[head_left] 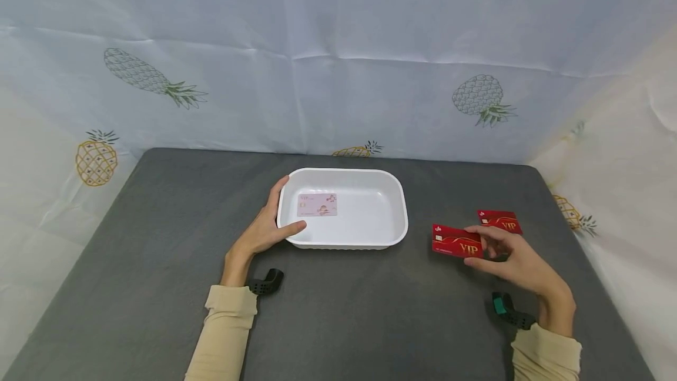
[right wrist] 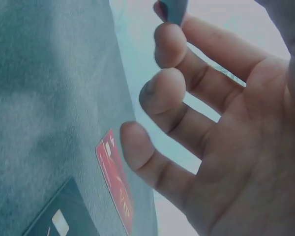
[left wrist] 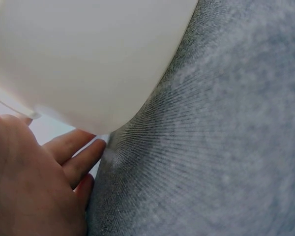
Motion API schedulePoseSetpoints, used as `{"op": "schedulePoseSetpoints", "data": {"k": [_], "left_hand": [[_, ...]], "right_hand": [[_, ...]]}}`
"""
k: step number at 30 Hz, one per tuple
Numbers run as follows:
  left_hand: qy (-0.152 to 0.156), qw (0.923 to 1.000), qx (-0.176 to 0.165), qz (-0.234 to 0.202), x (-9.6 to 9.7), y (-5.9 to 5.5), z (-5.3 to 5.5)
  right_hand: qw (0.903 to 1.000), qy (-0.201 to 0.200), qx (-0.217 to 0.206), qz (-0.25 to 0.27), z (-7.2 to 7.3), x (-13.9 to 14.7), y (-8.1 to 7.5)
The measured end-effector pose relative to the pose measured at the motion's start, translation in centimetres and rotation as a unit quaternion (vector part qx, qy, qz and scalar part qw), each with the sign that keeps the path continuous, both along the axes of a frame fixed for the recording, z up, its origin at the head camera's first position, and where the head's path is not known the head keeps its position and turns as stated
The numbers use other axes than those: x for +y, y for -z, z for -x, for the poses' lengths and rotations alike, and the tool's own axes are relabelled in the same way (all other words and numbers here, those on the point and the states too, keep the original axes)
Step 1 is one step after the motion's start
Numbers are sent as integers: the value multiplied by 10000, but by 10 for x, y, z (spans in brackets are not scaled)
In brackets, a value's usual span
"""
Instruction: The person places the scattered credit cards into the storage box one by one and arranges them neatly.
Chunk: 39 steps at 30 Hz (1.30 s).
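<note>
My left hand [head_left: 262,229] grips the left end of a white plastic tray [head_left: 365,243], thumb over the near rim and fingers along the outer wall. Inside the tray, on its left half, lies a pale pink VIP card [head_left: 317,205]. Between thumb and fingertips my right hand [head_left: 520,257] pinches a red VIP card [head_left: 456,241], its printed face showing in the head view. Another red VIP card [head_left: 499,221] lies just beyond that hand, partly covered by it. In the right wrist view, a dark card [right wrist: 64,216] lies nearer on the table.
Dark grey cloth covers the table [head_left: 370,316]. A white sheet [head_left: 338,22] printed with pineapples hangs behind it and along both sides. Each wrist wears a dark band, the left one [head_left: 267,282] beside the sleeve cuff.
</note>
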<state>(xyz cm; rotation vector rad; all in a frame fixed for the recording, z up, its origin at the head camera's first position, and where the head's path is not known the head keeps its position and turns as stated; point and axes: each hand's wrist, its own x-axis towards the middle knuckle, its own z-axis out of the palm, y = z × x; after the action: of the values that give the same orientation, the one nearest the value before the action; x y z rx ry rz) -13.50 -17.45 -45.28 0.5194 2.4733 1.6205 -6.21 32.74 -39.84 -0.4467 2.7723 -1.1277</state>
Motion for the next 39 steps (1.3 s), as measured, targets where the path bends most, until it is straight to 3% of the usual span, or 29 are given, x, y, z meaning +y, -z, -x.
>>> {"op": "schedulePoseSetpoints", "data": {"k": [12, 22, 33, 39], "left_hand": [[39, 10000, -36, -26, 2, -1, 0], [18, 10000, -38, -26, 1, 1, 0], [5, 10000, 43, -58, 0, 1, -1], [40, 9999, 96, -53, 0, 1, 0]], "right_hand": [[9996, -84, 266, -21, 10, -11, -9], [9982, -171, 561, 95, 28, -29, -19], [9967, -233, 703, 347, 53, -68, -28], [9964, -358, 572, 515, 67, -96, -28]]}}
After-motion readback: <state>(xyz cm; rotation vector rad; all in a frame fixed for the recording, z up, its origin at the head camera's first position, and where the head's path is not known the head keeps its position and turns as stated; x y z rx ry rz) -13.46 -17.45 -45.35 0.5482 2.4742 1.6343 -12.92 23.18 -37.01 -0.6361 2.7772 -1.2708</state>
